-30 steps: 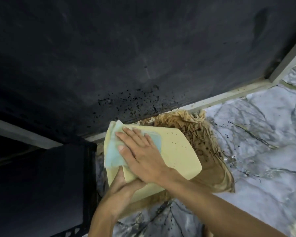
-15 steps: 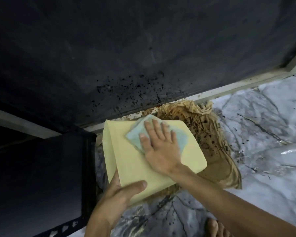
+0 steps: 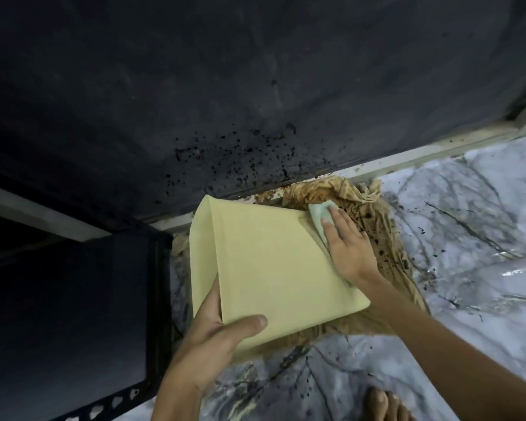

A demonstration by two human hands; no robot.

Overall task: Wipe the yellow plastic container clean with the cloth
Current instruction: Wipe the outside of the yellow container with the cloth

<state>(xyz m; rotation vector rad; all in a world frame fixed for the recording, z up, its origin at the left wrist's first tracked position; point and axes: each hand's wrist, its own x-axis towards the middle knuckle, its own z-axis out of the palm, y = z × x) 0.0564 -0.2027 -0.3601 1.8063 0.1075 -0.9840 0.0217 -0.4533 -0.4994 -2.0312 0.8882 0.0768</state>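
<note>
The yellow plastic container (image 3: 264, 265) is held upside down above the floor, its flat bottom facing me. My left hand (image 3: 213, 338) grips its near left corner, thumb on top. My right hand (image 3: 348, 249) presses a pale green cloth (image 3: 318, 217) flat against the container's far right edge. Most of the cloth is hidden under my fingers and palm.
A stained brown rag (image 3: 374, 226) lies on the marble floor (image 3: 468, 238) under the container. A dark wall (image 3: 225, 86) with black specks rises behind. A black metal shelf (image 3: 73, 314) stands at the left. My bare toes (image 3: 383, 405) show at the bottom.
My right hand has slid the cloth from the left of the container's bottom across to its far right edge. My left thumb has come up onto the top face.
</note>
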